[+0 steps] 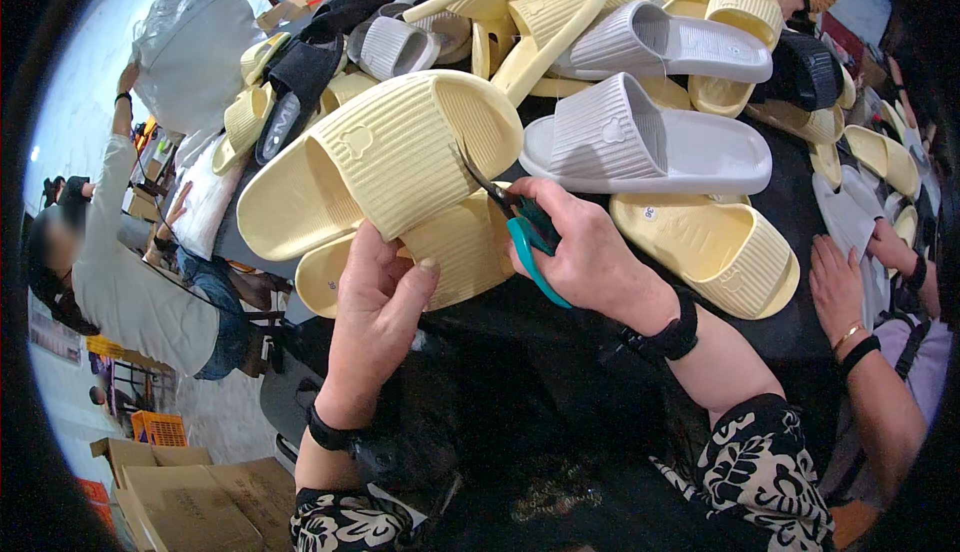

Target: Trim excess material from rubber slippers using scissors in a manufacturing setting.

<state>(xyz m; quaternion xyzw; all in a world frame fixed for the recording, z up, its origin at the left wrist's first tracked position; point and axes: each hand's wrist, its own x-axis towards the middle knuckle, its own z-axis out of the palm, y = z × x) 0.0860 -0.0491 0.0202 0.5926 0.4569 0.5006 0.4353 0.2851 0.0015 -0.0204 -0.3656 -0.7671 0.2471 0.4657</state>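
My left hand (370, 332) grips a pale yellow slide slipper (400, 147) by the lower edge of its ribbed strap, thumb and fingers closed on it. That strap carries a raised paw-like mark. A second yellow slipper (465, 257) lies beneath, partly hidden by the upper one and by my left hand. In my right hand (595, 252) is a pair of scissors (527, 242) with teal handles and dark blades. The blades are parted and their tips reach the strap's right side; whether they touch it I cannot tell.
Grey slippers (705, 157) and a yellow one (700, 242) lie to the right on the dark table. More yellow and black slippers (305, 82) are heaped behind. Other people work at both sides, one (150, 272) at a large plastic bag (195, 47). Cardboard boxes (190, 507) stand lower left.
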